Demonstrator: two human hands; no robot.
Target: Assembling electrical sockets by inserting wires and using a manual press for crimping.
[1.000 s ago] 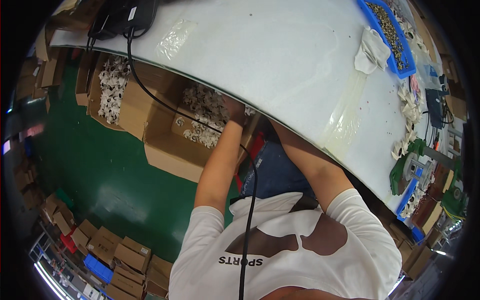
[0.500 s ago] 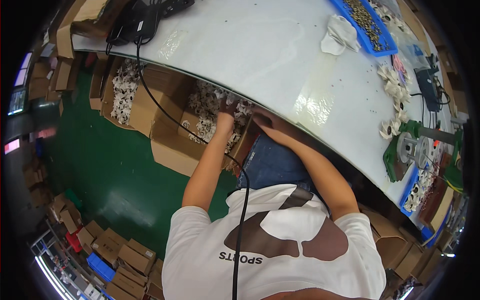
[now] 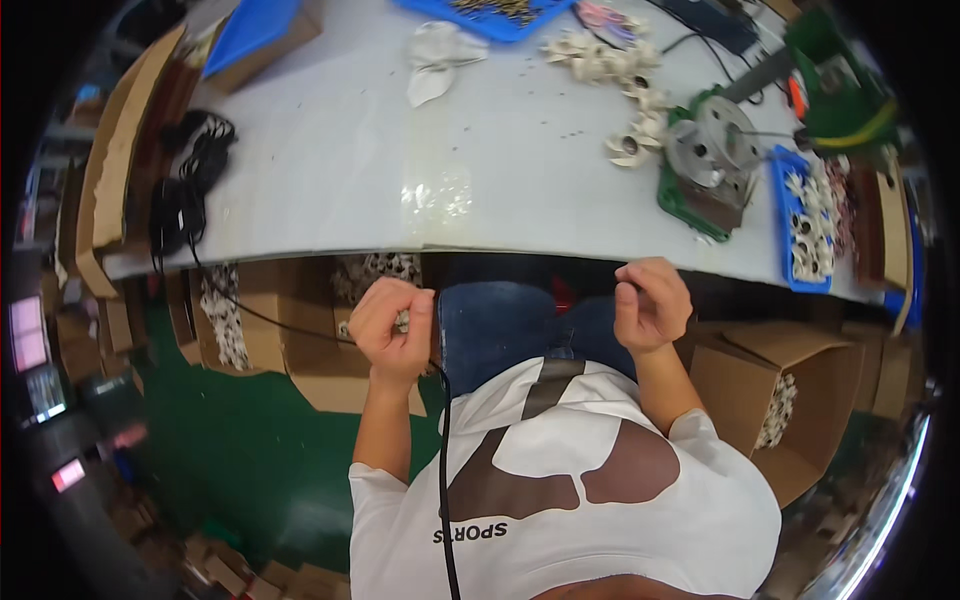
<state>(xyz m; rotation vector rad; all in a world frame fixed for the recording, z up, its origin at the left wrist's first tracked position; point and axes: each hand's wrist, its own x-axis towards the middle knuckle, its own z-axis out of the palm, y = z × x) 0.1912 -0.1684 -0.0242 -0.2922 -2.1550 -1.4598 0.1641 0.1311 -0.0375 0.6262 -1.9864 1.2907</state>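
Observation:
My left hand (image 3: 390,328) is closed in front of the table edge, above an open carton (image 3: 330,375) that holds many small white finned parts (image 3: 380,268). A bit of a white part shows between its thumb and fingers; the rest is hidden. My right hand (image 3: 655,305) hovers over my right thigh, just off the table edge, with its fingers curled in. Whatever it may hold is hidden. On the table, a row of white impeller-like parts (image 3: 628,148) lies beside a green machine with a round metal plate (image 3: 712,140).
A blue tray of small brass-coloured pieces (image 3: 515,30) and a white cloth (image 3: 435,62) are at the back. Another blue tray (image 3: 800,270) holds white parts at the right. A black cable (image 3: 445,470) hangs across my front. A carton (image 3: 735,375) stands low at right.
Both hands have come out from the carton area under the table and moved apart, the right one to the right. The view has turned toward the machine.

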